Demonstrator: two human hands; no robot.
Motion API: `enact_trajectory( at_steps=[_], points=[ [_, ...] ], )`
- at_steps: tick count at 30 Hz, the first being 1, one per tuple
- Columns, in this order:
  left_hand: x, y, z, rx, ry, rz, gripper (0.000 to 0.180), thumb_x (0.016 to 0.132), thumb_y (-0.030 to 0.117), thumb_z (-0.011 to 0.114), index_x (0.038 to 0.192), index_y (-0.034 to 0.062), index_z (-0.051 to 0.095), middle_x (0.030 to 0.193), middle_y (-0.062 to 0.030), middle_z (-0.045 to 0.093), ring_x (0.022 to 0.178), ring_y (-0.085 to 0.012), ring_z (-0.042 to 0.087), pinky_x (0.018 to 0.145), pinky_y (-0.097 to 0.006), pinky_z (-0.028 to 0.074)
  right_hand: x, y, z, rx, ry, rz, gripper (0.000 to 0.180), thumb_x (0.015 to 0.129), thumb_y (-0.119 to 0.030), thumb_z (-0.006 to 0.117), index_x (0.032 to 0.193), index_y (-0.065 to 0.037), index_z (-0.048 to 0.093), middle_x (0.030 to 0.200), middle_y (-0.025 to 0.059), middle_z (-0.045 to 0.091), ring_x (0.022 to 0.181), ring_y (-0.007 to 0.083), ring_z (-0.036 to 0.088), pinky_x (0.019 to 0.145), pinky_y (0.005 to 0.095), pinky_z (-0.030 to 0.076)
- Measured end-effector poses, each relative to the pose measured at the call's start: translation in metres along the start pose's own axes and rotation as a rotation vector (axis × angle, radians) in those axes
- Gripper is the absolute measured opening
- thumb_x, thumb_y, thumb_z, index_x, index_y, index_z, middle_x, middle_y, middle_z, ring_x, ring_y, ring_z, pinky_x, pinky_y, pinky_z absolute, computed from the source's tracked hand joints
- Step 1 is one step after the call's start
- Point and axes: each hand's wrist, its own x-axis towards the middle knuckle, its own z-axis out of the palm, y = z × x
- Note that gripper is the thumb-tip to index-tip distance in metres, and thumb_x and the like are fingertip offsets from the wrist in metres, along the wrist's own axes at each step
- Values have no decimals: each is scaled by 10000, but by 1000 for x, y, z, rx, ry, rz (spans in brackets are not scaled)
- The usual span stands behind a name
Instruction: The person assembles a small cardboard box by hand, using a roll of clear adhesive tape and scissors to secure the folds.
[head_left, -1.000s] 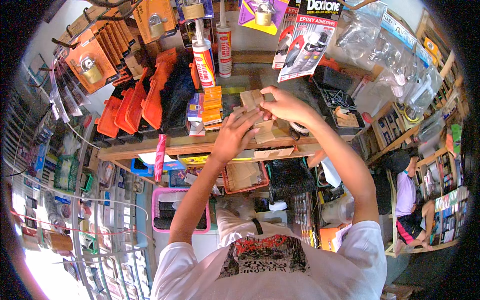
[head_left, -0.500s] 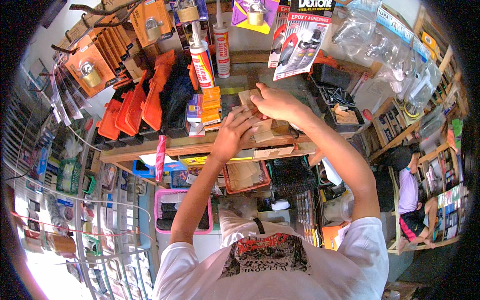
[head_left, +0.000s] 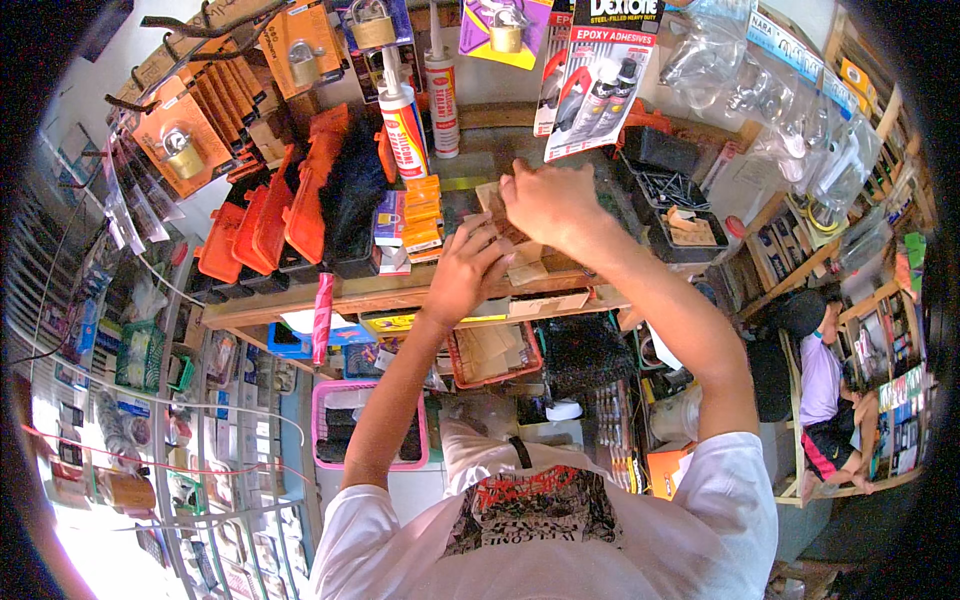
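Small brown paper pieces (head_left: 527, 264) lie on the wooden counter (head_left: 350, 297), partly under my hands. My left hand (head_left: 466, 268) rests on them with its fingers stretched out and a little apart. Just to its right and farther in, my right hand (head_left: 553, 207) is closed, its back toward me. Its curled fingers hide whatever they may hold. Another brown paper edge (head_left: 488, 198) shows between the two hands. Close to my left hand stands a stack of small orange boxes (head_left: 422, 215), with a blue-and-white box (head_left: 388, 218) beside it.
Sealant tubes (head_left: 403, 130) stand behind the boxes. Orange-lidded bins (head_left: 265, 225) line the left. A black tray of screws (head_left: 675, 190) sits at right. Packaged adhesive (head_left: 600, 90) and padlocks (head_left: 183, 155) hang above. Below are a pink basket (head_left: 420, 425) and a red tray of paper (head_left: 495, 355). A person (head_left: 820, 380) sits at right.
My right hand has shifted slightly right and turned, its fingers now curled out of sight. My left hand stays nearly in place over the paper.
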Motion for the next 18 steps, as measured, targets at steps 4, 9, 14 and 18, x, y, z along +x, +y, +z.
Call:
enact_trajectory(
  at_steps=[4,9,14,18],
  points=[
    [12,16,-4,-78,-5,-3,352,864,123,709,1213,97,672,1271,-116,625,1253,-371,511,1047,-491,440,-3,51,6,271,142,-65,388,1011,-326,430,1225,-64,620,915,192,725,872,338,715,794,472,521],
    [9,12,-11,-33,-72,-31,401,865,136,706,1263,134,655,1304,-100,614,1247,-368,500,1060,-487,426,-26,59,12,514,7,-103,310,967,-226,507,1197,-74,651,1023,214,709,975,402,680,867,501,521],
    [9,8,-3,-69,-32,-28,417,825,118,747,1233,135,665,1299,-85,620,1236,-366,507,1055,-479,433,-52,66,49,331,234,-412,337,933,-230,646,1254,-127,656,1030,91,660,1011,304,611,885,431,494],
    [8,8,-1,-83,-14,-34,423,783,93,778,1190,111,662,1292,-78,631,1247,-370,516,1060,-482,440,-61,71,66,286,316,-475,355,896,-266,702,1234,-157,694,1213,98,552,1109,315,525,958,451,453]
  ],
)
